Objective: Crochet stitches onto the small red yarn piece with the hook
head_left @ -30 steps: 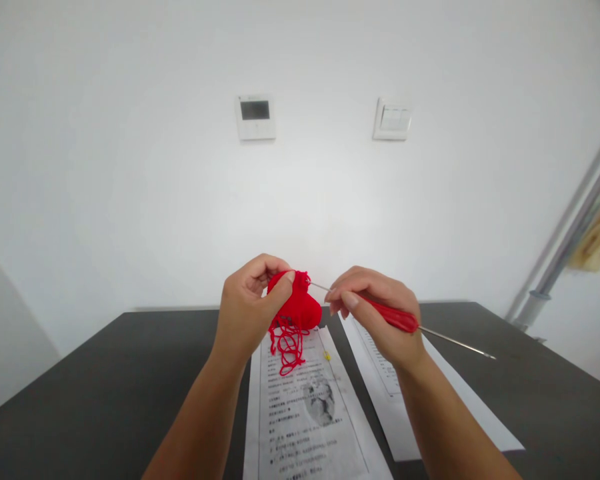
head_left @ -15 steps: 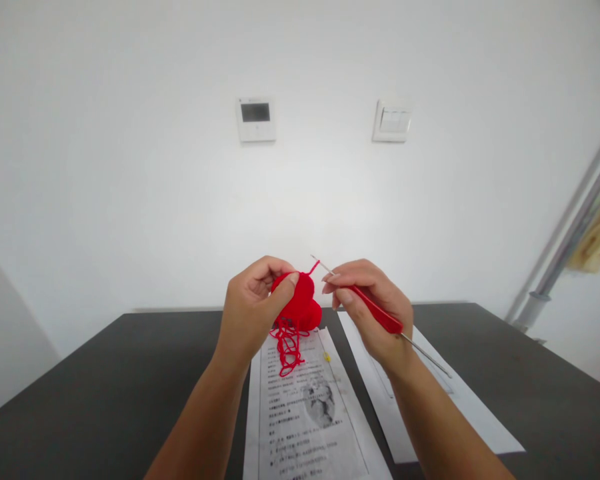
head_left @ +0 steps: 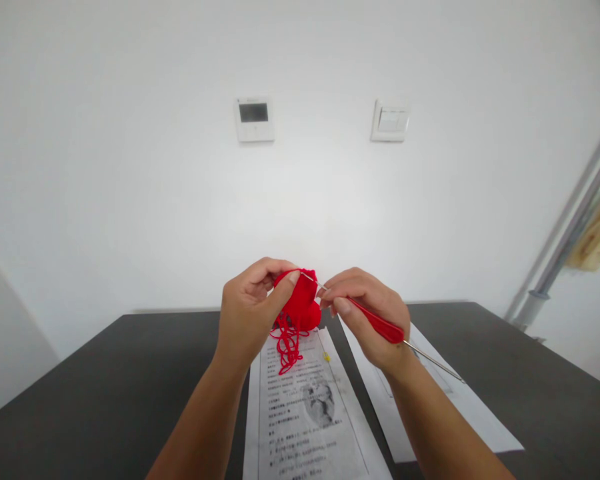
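My left hand (head_left: 255, 300) pinches a small red crochet piece (head_left: 303, 293) between thumb and fingers. In my right hand (head_left: 373, 310) is a crochet hook (head_left: 383, 328) with a red grip and a metal shaft, held like a pen. Its tip lies at the upper edge of the crochet piece, close to my left thumb; whether it passes through a stitch I cannot tell. Loose red yarn (head_left: 289, 350) hangs in tangled loops below the piece. Behind it sits more red yarn (head_left: 311, 317), partly hidden.
A printed sheet (head_left: 300, 427) with a picture lies on the dark table (head_left: 105, 400), a small yellow item (head_left: 327, 357) on it. Another white sheet (head_left: 470, 420) lies under my right forearm. A white wall with a thermostat (head_left: 255, 120) and a switch (head_left: 390, 121) stands behind.
The hook tip has moved left and down, from holding a raised yarn loop away from the piece to the piece's upper edge. My right hand came slightly closer to my left.
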A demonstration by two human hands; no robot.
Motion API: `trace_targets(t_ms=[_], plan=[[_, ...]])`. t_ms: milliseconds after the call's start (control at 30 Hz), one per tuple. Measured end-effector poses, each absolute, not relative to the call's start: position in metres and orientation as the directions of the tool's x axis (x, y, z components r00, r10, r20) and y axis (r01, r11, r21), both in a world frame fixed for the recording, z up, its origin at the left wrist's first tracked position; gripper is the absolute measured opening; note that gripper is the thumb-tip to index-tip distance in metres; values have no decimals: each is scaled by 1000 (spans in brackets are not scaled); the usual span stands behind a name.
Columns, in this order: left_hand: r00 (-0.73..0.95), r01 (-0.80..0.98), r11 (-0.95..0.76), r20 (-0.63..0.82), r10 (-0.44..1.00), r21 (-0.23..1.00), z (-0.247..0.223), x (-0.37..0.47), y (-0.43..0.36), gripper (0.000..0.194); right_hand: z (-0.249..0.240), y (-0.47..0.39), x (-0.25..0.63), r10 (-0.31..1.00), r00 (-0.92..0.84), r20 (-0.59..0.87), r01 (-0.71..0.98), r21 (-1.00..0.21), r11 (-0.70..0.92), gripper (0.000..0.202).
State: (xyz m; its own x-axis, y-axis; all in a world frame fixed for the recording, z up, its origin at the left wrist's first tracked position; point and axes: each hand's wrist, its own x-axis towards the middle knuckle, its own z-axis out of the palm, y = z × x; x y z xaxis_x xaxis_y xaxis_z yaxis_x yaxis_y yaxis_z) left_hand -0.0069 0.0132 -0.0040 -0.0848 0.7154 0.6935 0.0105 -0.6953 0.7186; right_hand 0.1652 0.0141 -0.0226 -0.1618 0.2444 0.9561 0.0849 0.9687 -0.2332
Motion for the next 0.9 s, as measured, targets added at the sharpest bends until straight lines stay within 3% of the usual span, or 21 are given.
trace_targets(t_ms=[300,900], plan=[[-72,-4,-752,750,658,659,-5,-8,14,6,-16,7,164,209,-165,964,167,-181,969,18],[-30,-94,-735,736,677,672,-6,-9,14,12,-19,6,164,207,-154,966,137,-187,973,18]])
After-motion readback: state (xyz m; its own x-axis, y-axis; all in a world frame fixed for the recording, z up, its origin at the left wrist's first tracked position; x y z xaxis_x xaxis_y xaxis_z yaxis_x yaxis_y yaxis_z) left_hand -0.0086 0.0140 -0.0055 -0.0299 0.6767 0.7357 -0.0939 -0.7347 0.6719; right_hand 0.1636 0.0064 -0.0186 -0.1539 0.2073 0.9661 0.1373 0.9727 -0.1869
